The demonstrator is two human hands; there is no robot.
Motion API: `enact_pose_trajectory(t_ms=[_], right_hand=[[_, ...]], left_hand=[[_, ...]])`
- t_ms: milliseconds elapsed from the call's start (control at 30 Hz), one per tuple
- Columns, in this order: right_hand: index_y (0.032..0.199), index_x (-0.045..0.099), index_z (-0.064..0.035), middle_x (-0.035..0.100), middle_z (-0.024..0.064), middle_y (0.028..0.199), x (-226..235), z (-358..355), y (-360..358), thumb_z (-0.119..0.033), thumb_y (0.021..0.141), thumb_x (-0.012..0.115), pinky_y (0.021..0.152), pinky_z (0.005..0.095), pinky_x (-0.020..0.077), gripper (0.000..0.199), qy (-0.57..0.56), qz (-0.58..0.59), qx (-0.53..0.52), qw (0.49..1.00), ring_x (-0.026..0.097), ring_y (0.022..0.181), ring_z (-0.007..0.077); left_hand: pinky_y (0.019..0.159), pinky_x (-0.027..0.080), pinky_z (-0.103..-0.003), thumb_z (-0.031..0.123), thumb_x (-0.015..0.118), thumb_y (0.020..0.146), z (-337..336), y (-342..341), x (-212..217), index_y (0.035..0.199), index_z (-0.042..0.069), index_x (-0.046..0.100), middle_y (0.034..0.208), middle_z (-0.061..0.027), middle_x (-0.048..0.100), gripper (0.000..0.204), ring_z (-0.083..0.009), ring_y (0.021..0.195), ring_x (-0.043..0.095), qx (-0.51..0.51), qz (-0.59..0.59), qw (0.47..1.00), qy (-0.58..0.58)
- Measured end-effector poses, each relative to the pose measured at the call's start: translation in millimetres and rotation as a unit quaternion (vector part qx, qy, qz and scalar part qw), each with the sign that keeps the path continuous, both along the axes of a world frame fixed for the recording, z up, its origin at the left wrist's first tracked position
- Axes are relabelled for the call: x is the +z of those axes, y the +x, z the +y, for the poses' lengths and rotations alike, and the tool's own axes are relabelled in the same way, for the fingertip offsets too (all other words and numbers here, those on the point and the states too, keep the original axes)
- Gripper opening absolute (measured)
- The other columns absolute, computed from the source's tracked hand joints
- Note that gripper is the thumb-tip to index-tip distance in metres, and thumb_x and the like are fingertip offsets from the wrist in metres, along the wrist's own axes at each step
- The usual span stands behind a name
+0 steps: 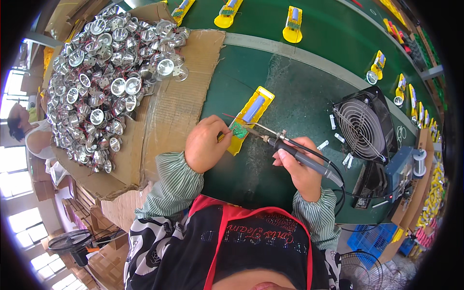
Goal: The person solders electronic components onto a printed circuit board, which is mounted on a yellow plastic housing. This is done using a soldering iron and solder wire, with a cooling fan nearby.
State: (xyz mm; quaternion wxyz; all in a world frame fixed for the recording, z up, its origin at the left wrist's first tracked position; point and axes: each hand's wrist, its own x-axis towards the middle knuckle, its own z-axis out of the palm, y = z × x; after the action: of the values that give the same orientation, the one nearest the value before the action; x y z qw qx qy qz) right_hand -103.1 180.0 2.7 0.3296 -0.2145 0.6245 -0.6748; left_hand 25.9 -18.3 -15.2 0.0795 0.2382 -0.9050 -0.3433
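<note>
A yellow plastic flashlight housing [262, 95] lies tilted on the green bench. It holds a blue cylindrical battery [254, 109], with a small green circuit board [239, 130] below. My left hand [205, 142] is closed at the housing's lower left edge, fingertips beside the board. Loose thin wires stick out near them. In my right hand [300, 173] is a grey-and-black soldering iron [314, 166] with a thin feed tube clamped along it. Its tip points left, at or just above the board; contact cannot be made out.
Left, silver reflector cups [96, 92] are heaped on cardboard [181, 92]. Right stand a black fan [362, 126], small white pieces [323, 145] and a blue box with a spool [400, 169]. Several yellow housings [293, 25] line the green strip beyond. A person [36, 135] is far left.
</note>
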Motion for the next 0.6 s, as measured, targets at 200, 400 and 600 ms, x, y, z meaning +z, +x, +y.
enact_pose_trajectory(t_ms=[200, 400, 600], right_hand=[[0.095, 0.055, 0.006, 0.066, 0.0124, 0.079, 2.6, 8.4, -0.9, -0.001, 0.084, 0.063, 0.061, 0.0257, 0.0543, 0.015, -0.002, -0.001, 0.0, 1.0, 0.065, 0.067, 0.014], [0.095, 0.055, 0.0058, 0.066, 0.0125, 0.079, 2.1, 11.2, 0.2, -0.001, 0.083, 0.063, 0.062, 0.0261, 0.0545, 0.016, -0.005, -0.024, -0.003, 1.0, 0.065, 0.068, 0.014], [0.096, 0.055, 0.0059, 0.066, 0.0123, 0.08, 5.0, 14.1, -1.7, 0.0, 0.083, 0.063, 0.062, 0.0258, 0.0546, 0.016, 0.002, -0.006, 0.002, 1.0, 0.065, 0.069, 0.014]], left_hand=[[0.067, 0.045, -0.04, 0.009, 0.064, 0.075, 1.1, -0.9, -1.0, 0.074, 0.001, 0.06, 0.079, -0.0117, 0.058, 0.009, -0.0307, 0.077, 0.057, 0.008, 0.023, 1.0, -0.002], [0.064, 0.047, -0.036, 0.009, 0.065, 0.078, 4.0, -0.9, 3.6, 0.079, -0.001, 0.062, 0.084, -0.0118, 0.06, 0.01, -0.0286, 0.076, 0.059, 0.008, -0.008, 1.0, -0.017], [0.062, 0.045, -0.036, 0.009, 0.066, 0.078, 5.5, 8.3, 6.6, 0.08, 0.001, 0.064, 0.072, -0.0106, 0.058, 0.008, -0.0273, 0.071, 0.056, 0.059, 0.085, 0.992, 0.069]])
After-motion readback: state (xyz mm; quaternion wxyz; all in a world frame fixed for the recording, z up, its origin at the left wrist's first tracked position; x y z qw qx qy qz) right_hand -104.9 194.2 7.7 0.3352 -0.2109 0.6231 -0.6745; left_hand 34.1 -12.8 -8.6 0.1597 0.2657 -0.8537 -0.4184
